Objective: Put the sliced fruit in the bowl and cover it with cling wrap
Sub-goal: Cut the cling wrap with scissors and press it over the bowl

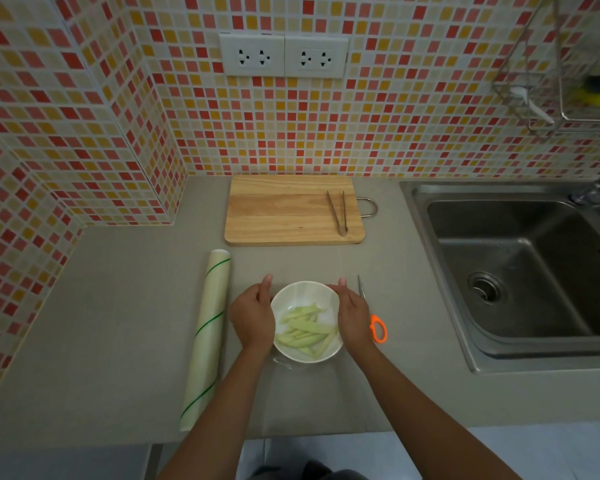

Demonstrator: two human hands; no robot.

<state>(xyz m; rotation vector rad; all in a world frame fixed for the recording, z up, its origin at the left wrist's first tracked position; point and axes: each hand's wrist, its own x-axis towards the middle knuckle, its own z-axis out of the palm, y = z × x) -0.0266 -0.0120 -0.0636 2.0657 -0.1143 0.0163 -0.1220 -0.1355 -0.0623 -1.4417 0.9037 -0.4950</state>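
Both hands are cupping the bowl (307,322) of fruit slices (305,329) at lower centre, left hand (253,315) and right hand (354,315) pressing wrap against its sides.

The left hand (253,315) and right hand (352,315) flank the fruit bowl (305,353).

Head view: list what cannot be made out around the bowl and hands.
- Cling wrap over the bowl: only a faint clear edge shows near its front rim; whether it is sealed cannot be told.
- Left hand and right hand: fingers lie down the bowl's sides, so their grip is hidden.
- Scissors: the right hand hides the middle.
- Rack, upper right: contents blurred, cut by the edge.
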